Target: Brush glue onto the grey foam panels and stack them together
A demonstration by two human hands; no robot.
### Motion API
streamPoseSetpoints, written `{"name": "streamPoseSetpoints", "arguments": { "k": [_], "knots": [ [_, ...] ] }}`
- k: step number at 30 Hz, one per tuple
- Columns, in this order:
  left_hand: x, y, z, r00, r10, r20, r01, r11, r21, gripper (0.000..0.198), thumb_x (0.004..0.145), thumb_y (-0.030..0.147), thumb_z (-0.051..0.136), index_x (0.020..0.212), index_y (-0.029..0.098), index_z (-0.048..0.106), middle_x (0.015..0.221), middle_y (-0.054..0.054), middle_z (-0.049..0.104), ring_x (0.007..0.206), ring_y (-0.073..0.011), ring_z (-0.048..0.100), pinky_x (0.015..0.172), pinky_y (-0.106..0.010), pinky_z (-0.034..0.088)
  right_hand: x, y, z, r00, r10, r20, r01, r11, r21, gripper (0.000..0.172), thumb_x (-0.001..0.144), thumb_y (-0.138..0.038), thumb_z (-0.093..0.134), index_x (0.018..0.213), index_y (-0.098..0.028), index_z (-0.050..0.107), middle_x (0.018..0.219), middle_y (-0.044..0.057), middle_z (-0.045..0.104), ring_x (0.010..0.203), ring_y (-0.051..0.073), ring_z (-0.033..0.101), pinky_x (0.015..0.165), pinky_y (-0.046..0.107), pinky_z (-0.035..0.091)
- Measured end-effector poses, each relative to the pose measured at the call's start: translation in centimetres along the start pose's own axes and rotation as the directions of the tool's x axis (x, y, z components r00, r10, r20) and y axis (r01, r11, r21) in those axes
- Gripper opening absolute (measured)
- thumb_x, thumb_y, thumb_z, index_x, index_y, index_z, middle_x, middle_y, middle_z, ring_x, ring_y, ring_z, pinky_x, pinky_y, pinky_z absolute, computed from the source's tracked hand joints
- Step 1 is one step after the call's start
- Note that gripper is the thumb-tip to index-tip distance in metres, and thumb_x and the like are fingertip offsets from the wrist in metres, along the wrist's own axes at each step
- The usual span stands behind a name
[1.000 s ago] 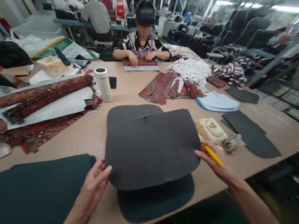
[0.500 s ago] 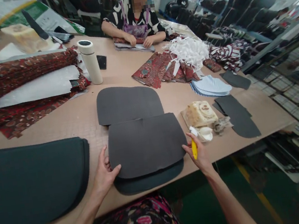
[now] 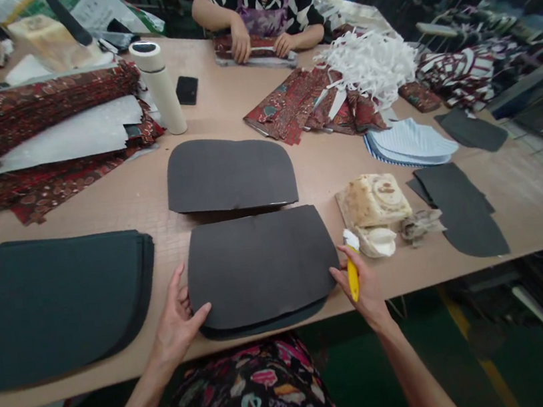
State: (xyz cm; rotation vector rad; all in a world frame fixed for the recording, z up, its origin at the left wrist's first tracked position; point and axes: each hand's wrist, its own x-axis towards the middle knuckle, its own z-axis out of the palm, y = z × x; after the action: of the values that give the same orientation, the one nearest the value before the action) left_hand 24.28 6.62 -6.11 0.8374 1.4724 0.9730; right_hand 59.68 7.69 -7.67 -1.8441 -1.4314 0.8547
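A dark grey sheet panel (image 3: 263, 265) with rounded lower corners lies in front of me over a dark green-grey piece (image 3: 268, 322) that shows along its near edge. My left hand (image 3: 178, 314) pinches the panel's left edge, thumb on top. At the right edge, my right hand (image 3: 361, 282) grips the panel with thumb and fingers. That same hand also keeps a yellow-handled brush (image 3: 353, 276), its white end pointing away from me. Just beyond lies a similar grey panel (image 3: 230, 175), separated by a narrow gap.
Dark green-grey panels (image 3: 54, 308) are stacked at left. A crusted block-shaped container (image 3: 376, 199) and more grey pieces (image 3: 464, 207) lie at right. Farther back are a white flask (image 3: 162, 94), a phone (image 3: 187, 90), patterned fabric (image 3: 288, 103) and a co-worker's hands (image 3: 241, 40).
The held panel has come towards me, covering more of the piece beneath. A gap now separates it from the far panel, which it overlapped or touched before. My view has tilted down.
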Motion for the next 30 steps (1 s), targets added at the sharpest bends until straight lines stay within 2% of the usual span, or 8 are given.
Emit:
{"name": "streamPoseSetpoints", "arguments": {
  "k": [7, 13, 20, 25, 30],
  "knots": [
    [0.2, -1.7, -1.0, 0.992, -0.074, -0.1, 0.082, 0.993, 0.079, 0.109, 0.056, 0.038, 0.078, 0.143, 0.023, 0.014, 0.101, -0.006, 0.055, 0.105, -0.0256, 0.057, 0.104, -0.048, 0.033, -0.9, 0.0, 1.3, 1.0, 0.026, -0.003, -0.026, 0.999, 0.036, 0.053, 0.075, -0.048, 0.06, 0.12, -0.021, 0.051, 0.078, 0.001, 0.052, 0.068, 0.017, 0.055, 0.067, 0.033, 0.049],
    [0.5, -2.7, -1.7, 0.998, -0.063, -0.022, 0.064, 0.996, 0.06, 0.107, 0.059, 0.037, 0.074, 0.143, 0.024, 0.009, 0.104, -0.007, 0.054, 0.104, -0.0251, 0.057, 0.105, -0.052, 0.031, -2.1, 0.4, 1.9, 0.998, 0.036, -0.051, -0.035, 0.999, 0.009, 0.053, 0.074, -0.047, 0.061, 0.119, -0.021, 0.053, 0.08, 0.002, 0.053, 0.075, 0.018, 0.056, 0.072, 0.034, 0.049],
    [0.5, -3.5, -1.8, 1.0, -0.017, 0.016, 0.016, 0.996, 0.09, 0.102, 0.065, 0.036, 0.07, 0.144, 0.025, 0.006, 0.109, -0.009, 0.055, 0.102, -0.0257, 0.059, 0.098, -0.048, 0.041, -3.5, 1.2, 2.7, 0.993, 0.037, -0.109, -0.039, 0.999, -0.017, 0.053, 0.077, -0.045, 0.057, 0.122, -0.019, 0.049, 0.083, 0.003, 0.055, 0.078, 0.02, 0.057, 0.079, 0.039, 0.047],
    [1.3, -4.5, -1.2, 0.999, 0.048, -0.003, -0.047, 0.989, 0.143, 0.1, 0.066, 0.035, 0.069, 0.144, 0.024, 0.007, 0.114, -0.012, 0.052, 0.106, -0.0272, 0.057, 0.099, -0.05, 0.038, -2.2, 1.2, 3.0, 0.99, 0.0, -0.141, -0.004, 1.0, -0.026, 0.051, 0.076, -0.048, 0.058, 0.118, -0.02, 0.052, 0.081, 0.003, 0.055, 0.076, 0.02, 0.057, 0.076, 0.038, 0.048],
    [1.6, -3.5, -0.5, 0.999, 0.041, -0.005, -0.04, 0.993, 0.115, 0.1, 0.065, 0.032, 0.069, 0.143, 0.026, 0.007, 0.115, -0.011, 0.05, 0.11, -0.026, 0.055, 0.102, -0.049, 0.036, -0.3, 1.1, 2.3, 0.992, -0.057, -0.11, 0.054, 0.998, -0.031, 0.053, 0.074, -0.05, 0.06, 0.116, -0.018, 0.053, 0.079, 0.003, 0.056, 0.073, 0.02, 0.057, 0.073, 0.036, 0.048]
  ]
}}
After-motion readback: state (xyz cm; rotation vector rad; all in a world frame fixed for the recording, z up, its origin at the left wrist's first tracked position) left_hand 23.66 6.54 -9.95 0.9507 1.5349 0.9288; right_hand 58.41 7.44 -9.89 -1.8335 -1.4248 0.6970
